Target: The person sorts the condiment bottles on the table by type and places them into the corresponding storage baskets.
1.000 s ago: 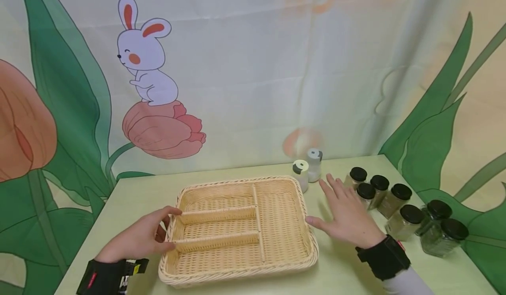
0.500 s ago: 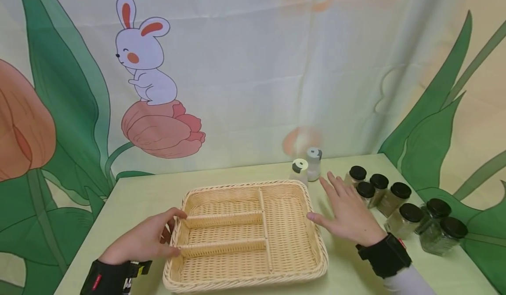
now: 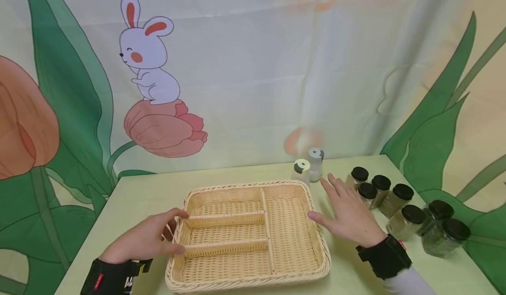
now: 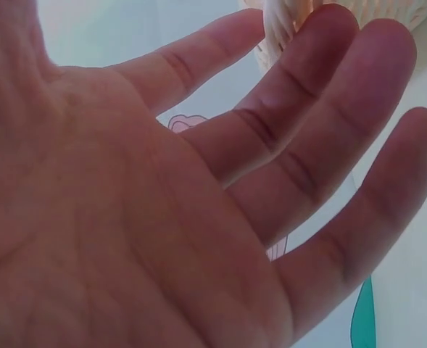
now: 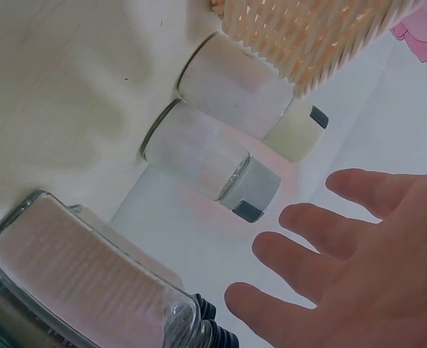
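A light tan wicker basket [image 3: 226, 231] with dividers lies on the table in the head view, its compartments bare. My left hand [image 3: 138, 238] holds the left rim, with thumb and index fingertips over the edge and the other fingers bent outside it. In the left wrist view the wicker rim [image 4: 280, 29] shows beside the left fingertips. My right hand [image 3: 352, 211] lies spread just right of the basket, fingers fairly straight, its thumb tip at or close to the right rim; contact is hard to tell. Two white-topped shaker bottles [image 3: 315, 165] stand beyond its fingertips.
Several black-lidded spice jars [image 3: 403, 220] stand to the right of my right hand, close to its fingers and wrist. A printed curtain [image 3: 245, 88] hangs along the back edge of the pale green table [image 3: 233, 174].
The basket has shifted slightly right and toward me, along with my left hand. My right hand stays nearly in place, and the basket's right rim now lies closer under its thumb.
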`<action>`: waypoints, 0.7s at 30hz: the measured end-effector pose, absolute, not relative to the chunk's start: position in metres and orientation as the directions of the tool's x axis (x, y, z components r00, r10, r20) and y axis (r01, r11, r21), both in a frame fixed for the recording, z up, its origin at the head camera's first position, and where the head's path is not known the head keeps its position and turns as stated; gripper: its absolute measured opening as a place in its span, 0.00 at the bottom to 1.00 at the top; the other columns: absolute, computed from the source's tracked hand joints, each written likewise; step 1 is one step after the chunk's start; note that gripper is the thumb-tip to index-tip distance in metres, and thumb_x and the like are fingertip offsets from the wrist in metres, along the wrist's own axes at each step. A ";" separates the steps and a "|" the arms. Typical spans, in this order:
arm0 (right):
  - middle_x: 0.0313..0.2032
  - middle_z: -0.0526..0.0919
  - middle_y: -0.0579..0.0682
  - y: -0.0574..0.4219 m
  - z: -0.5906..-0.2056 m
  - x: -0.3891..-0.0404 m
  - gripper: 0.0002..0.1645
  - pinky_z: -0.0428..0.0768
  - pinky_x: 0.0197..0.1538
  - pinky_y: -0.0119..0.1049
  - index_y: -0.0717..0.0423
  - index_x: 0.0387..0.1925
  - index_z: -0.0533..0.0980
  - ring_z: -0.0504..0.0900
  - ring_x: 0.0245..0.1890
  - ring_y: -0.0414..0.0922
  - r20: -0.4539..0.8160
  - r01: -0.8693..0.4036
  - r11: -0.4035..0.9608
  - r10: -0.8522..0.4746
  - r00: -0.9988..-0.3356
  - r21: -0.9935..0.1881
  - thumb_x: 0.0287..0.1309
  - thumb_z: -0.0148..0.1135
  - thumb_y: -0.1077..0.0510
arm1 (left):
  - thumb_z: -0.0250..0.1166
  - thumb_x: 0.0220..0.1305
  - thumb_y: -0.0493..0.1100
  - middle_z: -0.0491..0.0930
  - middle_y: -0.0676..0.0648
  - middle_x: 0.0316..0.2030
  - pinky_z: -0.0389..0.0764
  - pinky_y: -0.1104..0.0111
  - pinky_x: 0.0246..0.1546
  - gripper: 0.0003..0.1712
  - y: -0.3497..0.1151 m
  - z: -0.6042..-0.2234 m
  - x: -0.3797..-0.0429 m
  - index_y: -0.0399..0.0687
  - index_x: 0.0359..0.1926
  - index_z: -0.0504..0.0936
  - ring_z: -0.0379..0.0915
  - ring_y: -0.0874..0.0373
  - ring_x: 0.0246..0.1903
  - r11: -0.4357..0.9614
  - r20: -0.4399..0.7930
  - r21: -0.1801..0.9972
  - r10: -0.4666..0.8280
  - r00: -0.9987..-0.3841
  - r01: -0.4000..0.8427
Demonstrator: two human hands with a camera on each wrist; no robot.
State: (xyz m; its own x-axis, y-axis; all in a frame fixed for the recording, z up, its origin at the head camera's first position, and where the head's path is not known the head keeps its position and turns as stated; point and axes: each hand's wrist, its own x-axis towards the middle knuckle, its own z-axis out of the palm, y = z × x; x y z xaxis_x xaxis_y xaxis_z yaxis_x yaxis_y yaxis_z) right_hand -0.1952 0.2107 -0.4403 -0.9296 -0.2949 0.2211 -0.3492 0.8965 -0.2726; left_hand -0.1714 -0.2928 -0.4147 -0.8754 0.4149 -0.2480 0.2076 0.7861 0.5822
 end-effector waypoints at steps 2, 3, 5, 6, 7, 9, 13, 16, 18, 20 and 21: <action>0.79 0.53 0.69 0.211 -0.441 -0.195 0.61 0.56 0.74 0.72 0.63 0.79 0.57 0.57 0.76 0.71 0.221 -0.347 0.897 -0.292 -0.931 -0.275 0.63 0.57 0.23 | 0.80 0.54 0.56 0.79 0.51 0.38 0.80 0.70 0.30 0.44 -0.291 -0.413 -0.170 0.50 0.68 0.71 0.77 0.57 0.37 0.799 -0.252 0.569 0.394 -0.884 0.194; 0.79 0.53 0.69 0.212 -0.441 -0.195 0.61 0.57 0.74 0.72 0.63 0.79 0.57 0.57 0.76 0.71 0.223 -0.346 0.897 -0.290 -0.931 -0.276 0.63 0.57 0.23 | 0.80 0.54 0.57 0.79 0.51 0.37 0.80 0.69 0.30 0.44 -0.291 -0.412 -0.170 0.50 0.68 0.71 0.76 0.57 0.37 0.806 -0.252 0.561 0.381 -0.890 0.186; 0.79 0.53 0.69 0.213 -0.441 -0.195 0.61 0.57 0.74 0.72 0.63 0.79 0.57 0.57 0.77 0.71 0.229 -0.347 0.896 -0.289 -0.929 -0.277 0.63 0.57 0.23 | 0.80 0.53 0.58 0.78 0.51 0.37 0.80 0.69 0.31 0.45 -0.290 -0.410 -0.168 0.49 0.68 0.72 0.76 0.57 0.37 0.819 -0.240 0.544 0.358 -0.902 0.181; 0.79 0.53 0.69 0.213 -0.441 -0.195 0.61 0.57 0.74 0.72 0.64 0.79 0.57 0.57 0.77 0.71 0.231 -0.348 0.896 -0.289 -0.929 -0.277 0.63 0.57 0.23 | 0.80 0.53 0.59 0.78 0.52 0.38 0.79 0.69 0.31 0.45 -0.290 -0.409 -0.168 0.48 0.68 0.72 0.76 0.58 0.38 0.824 -0.227 0.536 0.350 -0.909 0.183; 0.79 0.53 0.69 0.213 -0.441 -0.196 0.61 0.57 0.74 0.71 0.64 0.79 0.57 0.56 0.77 0.70 0.234 -0.351 0.894 -0.291 -0.928 -0.278 0.63 0.58 0.23 | 0.79 0.53 0.59 0.78 0.52 0.38 0.78 0.69 0.32 0.45 -0.290 -0.408 -0.166 0.48 0.68 0.72 0.76 0.58 0.38 0.830 -0.209 0.524 0.342 -0.916 0.191; 0.79 0.53 0.69 0.212 -0.440 -0.196 0.61 0.57 0.74 0.71 0.64 0.78 0.57 0.56 0.77 0.70 0.236 -0.358 0.891 -0.297 -0.925 -0.281 0.63 0.58 0.24 | 0.79 0.54 0.60 0.78 0.53 0.39 0.77 0.69 0.34 0.45 -0.292 -0.406 -0.165 0.48 0.67 0.73 0.75 0.59 0.38 0.839 -0.157 0.498 0.335 -0.929 0.219; 0.79 0.54 0.69 0.211 -0.441 -0.197 0.61 0.57 0.74 0.71 0.64 0.78 0.57 0.56 0.77 0.70 0.231 -0.362 0.887 -0.303 -0.924 -0.286 0.64 0.58 0.24 | 0.77 0.56 0.63 0.79 0.55 0.44 0.79 0.67 0.37 0.43 -0.292 -0.402 -0.162 0.50 0.67 0.74 0.76 0.61 0.42 0.846 -0.042 0.449 0.342 -0.939 0.288; 0.79 0.54 0.70 0.212 -0.442 -0.197 0.59 0.58 0.73 0.72 0.64 0.78 0.57 0.57 0.77 0.70 0.229 -0.360 0.888 -0.301 -0.926 -0.287 0.66 0.57 0.25 | 0.76 0.57 0.65 0.80 0.54 0.50 0.82 0.64 0.40 0.43 -0.289 -0.400 -0.160 0.52 0.67 0.74 0.78 0.58 0.48 0.844 0.026 0.422 0.354 -0.935 0.331; 0.78 0.54 0.70 0.212 -0.442 -0.197 0.56 0.60 0.72 0.73 0.63 0.78 0.58 0.59 0.76 0.71 0.235 -0.363 0.886 -0.302 -0.924 -0.288 0.67 0.56 0.27 | 0.74 0.58 0.68 0.80 0.53 0.54 0.84 0.58 0.46 0.45 -0.286 -0.399 -0.158 0.52 0.69 0.74 0.79 0.54 0.53 0.839 0.073 0.407 0.363 -0.929 0.360; 0.78 0.55 0.69 0.213 -0.442 -0.198 0.54 0.61 0.71 0.74 0.63 0.78 0.58 0.60 0.75 0.72 0.248 -0.370 0.883 -0.305 -0.920 -0.287 0.69 0.56 0.29 | 0.72 0.58 0.70 0.79 0.51 0.58 0.85 0.53 0.50 0.46 -0.283 -0.399 -0.156 0.52 0.71 0.72 0.78 0.51 0.58 0.833 0.118 0.395 0.372 -0.921 0.387; 0.78 0.55 0.69 0.213 -0.442 -0.199 0.53 0.62 0.70 0.74 0.63 0.78 0.58 0.61 0.74 0.72 0.251 -0.373 0.882 -0.306 -0.918 -0.289 0.70 0.56 0.30 | 0.70 0.59 0.72 0.78 0.50 0.60 0.84 0.51 0.52 0.47 -0.282 -0.399 -0.155 0.52 0.71 0.71 0.77 0.50 0.60 0.830 0.136 0.390 0.375 -0.917 0.398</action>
